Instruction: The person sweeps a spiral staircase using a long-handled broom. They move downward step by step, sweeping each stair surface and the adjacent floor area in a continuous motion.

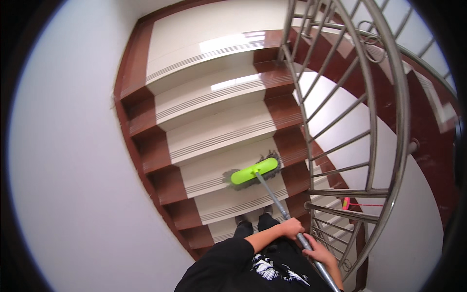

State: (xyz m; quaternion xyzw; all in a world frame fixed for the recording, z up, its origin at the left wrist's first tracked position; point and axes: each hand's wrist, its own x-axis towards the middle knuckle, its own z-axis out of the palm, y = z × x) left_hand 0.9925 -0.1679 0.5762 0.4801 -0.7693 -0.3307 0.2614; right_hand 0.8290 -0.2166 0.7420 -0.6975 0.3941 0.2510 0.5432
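Observation:
A flat mop with a lime-green head (254, 171) and grey fringe lies slantwise across a stair tread (215, 162) ahead of my feet, its near fringe over the grooved nosing. From the head a grey metal handle (270, 191) slopes back toward my body. My left hand (292, 228) is wrapped around the handle in front of my waist. Closer to my body and to the right, my right hand (318, 250) grips the same handle. Both my shoes (268, 209) are on a step below the mop head.
Cream and red-brown steps climb to a landing (219, 22). A white wall (73, 146) runs along the left. On the right stands a curving stainless-steel railing (401, 109). Beyond it, a lower flight (324, 189) holds a pink and yellow-green tool head (346, 203) on a thin red stick.

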